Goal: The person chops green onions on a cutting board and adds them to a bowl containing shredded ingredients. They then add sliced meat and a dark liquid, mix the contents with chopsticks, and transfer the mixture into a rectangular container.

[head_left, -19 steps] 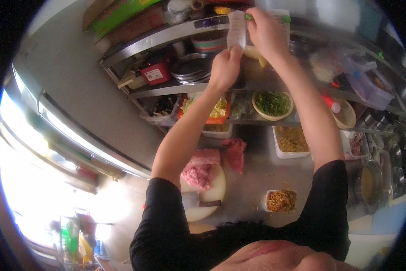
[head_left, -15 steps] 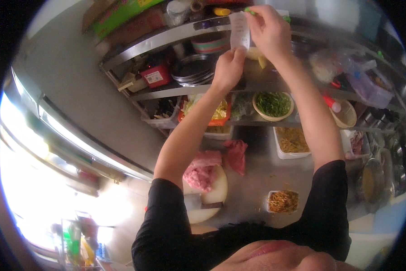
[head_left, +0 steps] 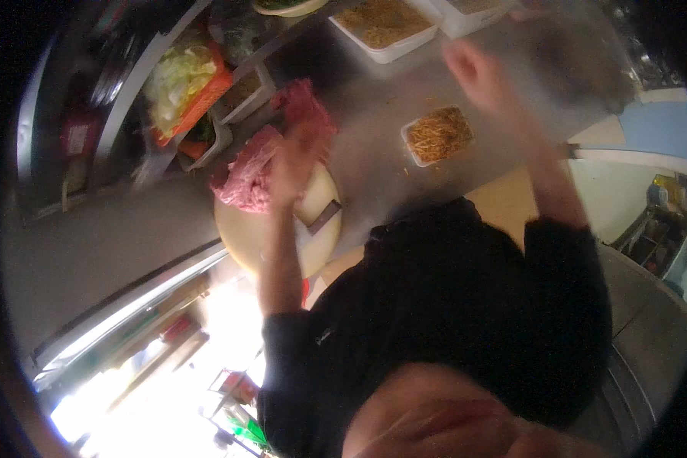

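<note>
My left hand (head_left: pixel 301 156), smeared by motion, is over or just beside the raw pink meat; I cannot tell whether it touches it. One lump of meat (head_left: pixel 245 174) lies on the round cutting board (head_left: pixel 240 229), and a darker piece (head_left: pixel 307 103) is past the board's far edge. A knife with a dark handle (head_left: pixel 325 217) rests on the board. My right hand (head_left: pixel 479 75) is raised on the right, beyond a small white tray of brown shredded food (head_left: pixel 439 137). Blur hides its fingers. The paper slip is not visible.
At the far edge stands a white tub (head_left: pixel 385 55) of yellowish shreds, with another white container (head_left: pixel 469 21) beside it. On the left, an orange basket (head_left: pixel 202 103) holds cut cabbage. The steel counter (head_left: pixel 374 130) runs between the board and the small tray.
Both hands have come down from the upper shelf, the left toward the meat, the right over the counter's right side. The slip they held is out of sight. The view has turned and dropped.
</note>
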The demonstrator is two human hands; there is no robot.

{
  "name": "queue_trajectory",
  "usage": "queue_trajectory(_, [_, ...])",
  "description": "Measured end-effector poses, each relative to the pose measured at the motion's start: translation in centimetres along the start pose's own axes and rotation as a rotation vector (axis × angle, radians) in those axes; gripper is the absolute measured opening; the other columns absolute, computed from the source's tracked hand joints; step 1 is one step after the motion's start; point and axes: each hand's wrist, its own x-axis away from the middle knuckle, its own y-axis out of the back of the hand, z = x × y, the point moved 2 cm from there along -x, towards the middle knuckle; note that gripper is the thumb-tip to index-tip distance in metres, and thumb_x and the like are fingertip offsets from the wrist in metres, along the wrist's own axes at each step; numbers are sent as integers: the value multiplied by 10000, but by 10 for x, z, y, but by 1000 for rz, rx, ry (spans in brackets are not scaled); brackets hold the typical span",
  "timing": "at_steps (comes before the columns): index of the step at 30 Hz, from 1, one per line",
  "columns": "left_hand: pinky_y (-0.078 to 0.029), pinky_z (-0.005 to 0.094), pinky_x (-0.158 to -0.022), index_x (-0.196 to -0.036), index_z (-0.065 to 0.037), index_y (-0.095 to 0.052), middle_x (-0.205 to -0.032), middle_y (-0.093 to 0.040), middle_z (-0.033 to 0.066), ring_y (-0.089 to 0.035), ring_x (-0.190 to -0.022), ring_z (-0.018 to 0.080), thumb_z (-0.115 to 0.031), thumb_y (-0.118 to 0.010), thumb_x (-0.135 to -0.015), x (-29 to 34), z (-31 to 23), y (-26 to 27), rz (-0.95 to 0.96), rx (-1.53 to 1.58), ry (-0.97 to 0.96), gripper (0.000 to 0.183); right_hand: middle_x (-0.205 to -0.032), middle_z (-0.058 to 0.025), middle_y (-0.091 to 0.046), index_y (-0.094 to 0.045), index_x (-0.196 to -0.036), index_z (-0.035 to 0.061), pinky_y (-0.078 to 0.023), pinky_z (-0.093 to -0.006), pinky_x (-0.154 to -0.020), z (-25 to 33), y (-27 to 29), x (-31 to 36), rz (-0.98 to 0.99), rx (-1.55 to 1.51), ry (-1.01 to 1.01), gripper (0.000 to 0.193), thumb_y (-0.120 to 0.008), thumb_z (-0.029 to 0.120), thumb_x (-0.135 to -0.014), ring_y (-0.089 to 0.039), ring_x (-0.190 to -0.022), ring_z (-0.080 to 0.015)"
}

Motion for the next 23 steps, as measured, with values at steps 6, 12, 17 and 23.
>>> queue_trajectory(6, [-517, 359, -761, -1133, -10, -586, -1030, -645, 142, -635, -859, 243, -281, -533, -935, 18, 124, -192, 329, -324, 171, 339, -878, -136, -665, -605, -1115, 22, -513, -325, -679, -152, -54, 167, 117, 217, -484, 289, -526, 249, -955, -654, -806, -236])
queue_trajectory(12, [-499, 361, -697, -1087, -11, -602, -982, -645, 150, -634, -834, 227, -282, -557, -903, -23, 95, -222, 160, -81, 524, 330, -848, -93, -660, -646, -1042, 20, -527, -299, -683, -194, -90, 157, 78, -410, -771, 297, -531, 280, -955, -647, -776, -188])
queue_trajectory(17, [-487, 411, -675, -929, 7, -604, -751, -627, 139, -633, -726, 258, -236, -614, -815, -25, 94, -213, 132, -161, 513, 268, -835, -66, -637, -612, -1102, 30, -518, -309, -664, -203, -93, 164, 182, -519, -760, 299, -552, 267, -929, -623, -732, -169])
queue_trajectory(23, [-482, 404, -680, -874, -14, -620, -741, -619, 168, -617, -722, 258, -222, -622, -793, -45, 35, -240, 306, -447, 213, 223, -1065, -110, -626, -587, -1228, 115, -437, -411, -888, -201, -33, 239, -28, -1044, -650, 484, -645, 418, -855, -567, -989, -182])
